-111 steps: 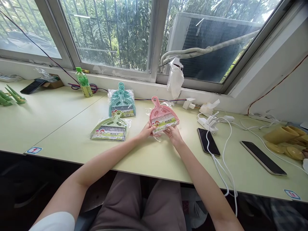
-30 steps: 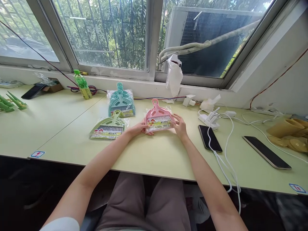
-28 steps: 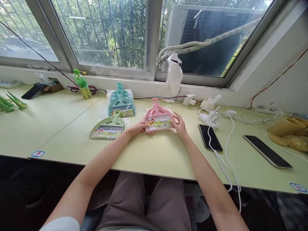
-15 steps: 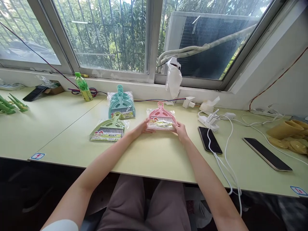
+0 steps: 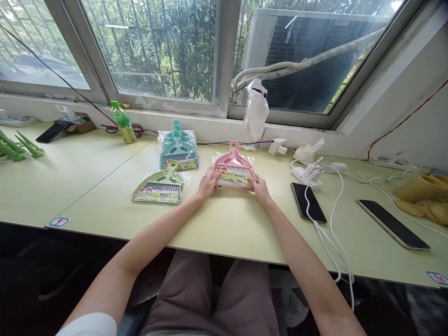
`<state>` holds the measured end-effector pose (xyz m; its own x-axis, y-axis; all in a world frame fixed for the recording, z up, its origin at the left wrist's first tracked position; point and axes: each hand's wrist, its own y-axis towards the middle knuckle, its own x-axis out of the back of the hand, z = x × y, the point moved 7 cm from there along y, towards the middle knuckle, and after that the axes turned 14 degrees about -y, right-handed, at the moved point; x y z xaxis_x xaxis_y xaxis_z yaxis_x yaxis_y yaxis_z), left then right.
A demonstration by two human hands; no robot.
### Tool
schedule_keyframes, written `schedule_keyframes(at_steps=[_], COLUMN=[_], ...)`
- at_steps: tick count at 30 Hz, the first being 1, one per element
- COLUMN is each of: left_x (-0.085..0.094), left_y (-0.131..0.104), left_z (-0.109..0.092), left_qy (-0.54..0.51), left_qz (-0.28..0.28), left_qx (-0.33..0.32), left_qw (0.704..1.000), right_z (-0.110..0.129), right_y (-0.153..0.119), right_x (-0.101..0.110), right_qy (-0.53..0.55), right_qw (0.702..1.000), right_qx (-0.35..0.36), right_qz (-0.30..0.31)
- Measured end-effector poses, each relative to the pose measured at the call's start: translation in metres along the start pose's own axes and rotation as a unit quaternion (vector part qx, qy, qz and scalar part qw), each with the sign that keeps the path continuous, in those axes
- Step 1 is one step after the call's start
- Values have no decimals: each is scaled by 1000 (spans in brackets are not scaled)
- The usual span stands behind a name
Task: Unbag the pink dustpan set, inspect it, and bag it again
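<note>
A pink dustpan and brush set in clear plastic wrap is between my hands, handle pointing toward the window. My left hand grips its left lower edge. The right lower corner is held by my right hand, thumb on top. To the left, a green dustpan and brush set lies wrapped on the table. Behind that one are stacked teal dustpan and brush sets, also in plastic. Whether the pink set's underside touches the table I cannot tell.
On the yellow table, a phone and white cables lie right of my hands. Farther right is another dark-screened phone. A power strip and a wall plug sit behind. A green bottle stands at the back left.
The pink set's front is tilted up more toward me, and its label shows more plainly. My left hand has closed in further around its left edge. The view has shifted slightly.
</note>
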<state>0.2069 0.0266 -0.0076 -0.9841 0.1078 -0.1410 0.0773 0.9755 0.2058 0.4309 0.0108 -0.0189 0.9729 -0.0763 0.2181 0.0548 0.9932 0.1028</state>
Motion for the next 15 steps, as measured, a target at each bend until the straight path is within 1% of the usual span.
schedule_keyframes(at_steps=[2,5,6,8,11,15], left_x=[-2,-12,-14,-15,-14,-10], left_y=[-4,-11,-12,-14,-14,-14], left_z=[-10,-24,-27,-31,-32,-30], left_qy=[22,29,34,47,50,39], left_qz=[13,67,77,75,56,29], left_qx=[-35,-76,-84,-94,-95,-93], left_qw=[999,994,993,992,993,994], right_z=[-1,-4,-5,-6,-5,-2], right_y=[0,1,2,3,3,1], right_x=[4,11,12,14,12,4], right_qy=[14,30,31,30,32,24], right_qw=[1000,998,998,998,998,999], right_qx=[3,-4,-6,-7,-8,-5], right_qz=[-17,-46,-52,-60,-60,-36])
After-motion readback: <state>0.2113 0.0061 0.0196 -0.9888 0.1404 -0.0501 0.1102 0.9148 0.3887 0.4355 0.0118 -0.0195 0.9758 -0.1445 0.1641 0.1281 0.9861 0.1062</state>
